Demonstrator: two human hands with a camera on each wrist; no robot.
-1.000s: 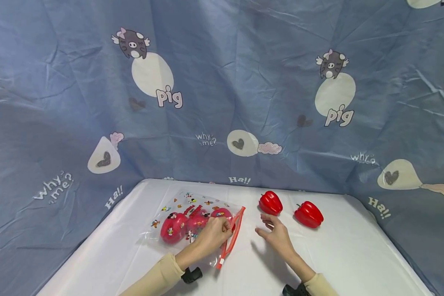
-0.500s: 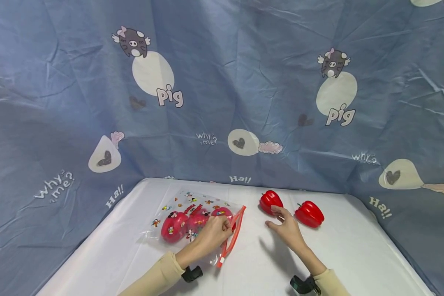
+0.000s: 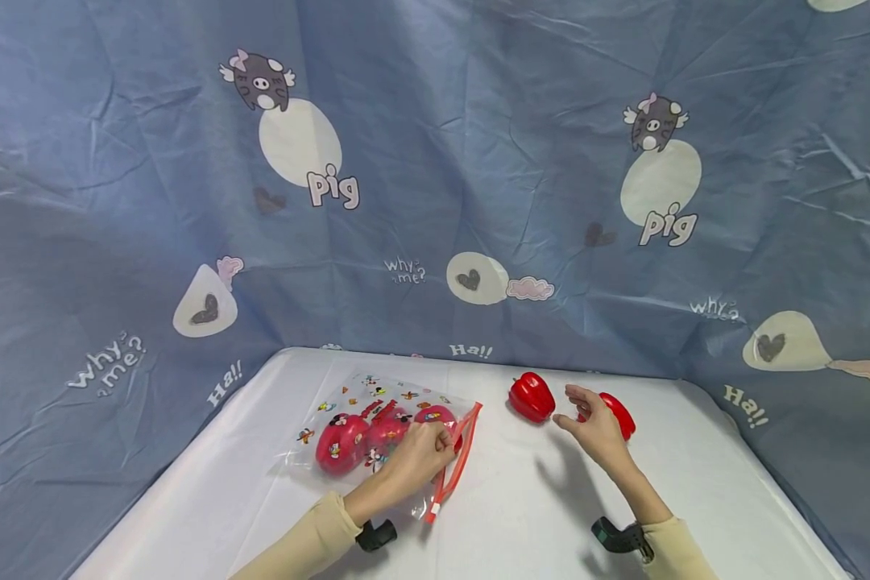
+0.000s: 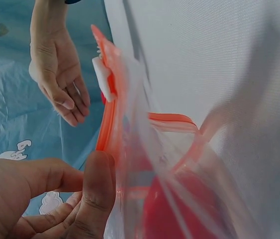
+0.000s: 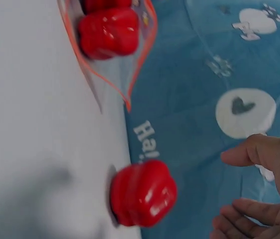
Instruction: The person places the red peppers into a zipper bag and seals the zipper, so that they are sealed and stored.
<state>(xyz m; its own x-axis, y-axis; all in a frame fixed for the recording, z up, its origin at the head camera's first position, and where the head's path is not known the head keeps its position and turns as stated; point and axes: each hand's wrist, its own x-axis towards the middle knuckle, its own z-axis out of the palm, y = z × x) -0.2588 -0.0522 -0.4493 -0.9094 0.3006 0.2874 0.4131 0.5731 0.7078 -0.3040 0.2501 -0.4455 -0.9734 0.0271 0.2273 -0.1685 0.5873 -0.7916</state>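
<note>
A blue printed cloth (image 3: 406, 161) hangs on the far side, behind a white table (image 3: 507, 524). Left of centre lies a clear zip bag (image 3: 378, 393), its orange-edged mouth facing right, several bagged peppers (image 3: 341, 445) inside. The person's left hand (image 3: 422, 455) pinches the bag at that mouth. Over on the right, the right hand (image 3: 596, 425), fingers loosely parted and gripping nothing, partly hides the farther-right pepper (image 3: 623, 415); I can't tell whether they touch. Another red pepper (image 3: 532, 396) sits just left of it. A white slider (image 3: 435, 509) marks the mouth's near end.
</note>
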